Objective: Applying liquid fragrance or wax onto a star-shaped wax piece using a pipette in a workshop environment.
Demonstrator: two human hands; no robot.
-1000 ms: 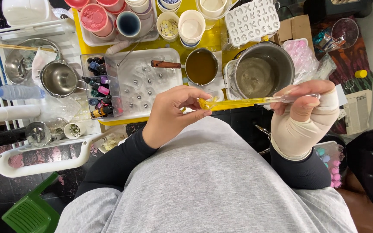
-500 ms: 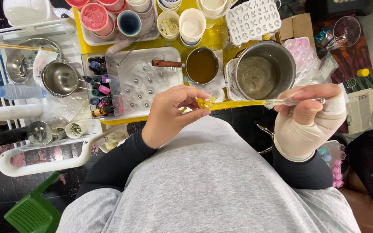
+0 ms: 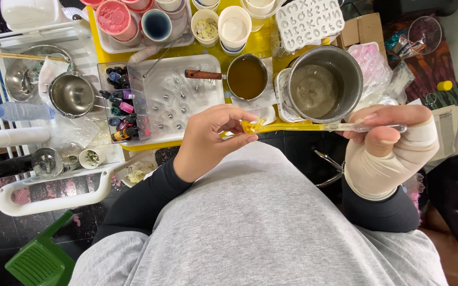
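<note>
My right hand (image 3: 385, 145), wrapped in a beige bandage, grips the handle end of a clear plastic spoon (image 3: 345, 127) held level over the table's front edge. My left hand (image 3: 210, 140) pinches the spoon's bowl end, where a lump of yellow translucent stuff (image 3: 251, 126) clings between the fingertips. Both hands hover above my grey-shirted lap. Just beyond them stand a small pan of amber liquid (image 3: 247, 77) with a wooden handle and a large steel pot (image 3: 322, 85).
A clear tray (image 3: 170, 98) with small metal pieces and dye bottles (image 3: 120, 108) lies on the yellow table (image 3: 208, 50). Cups (image 3: 235, 26) and a white letter mould (image 3: 308, 21) line the back. A white rack (image 3: 43, 196) with steel bowls is left, a green stool (image 3: 35, 259) below.
My left fingers have shifted along the spoon's bowl and now pinch the yellow lump. My right hand has risen slightly with the handle.
</note>
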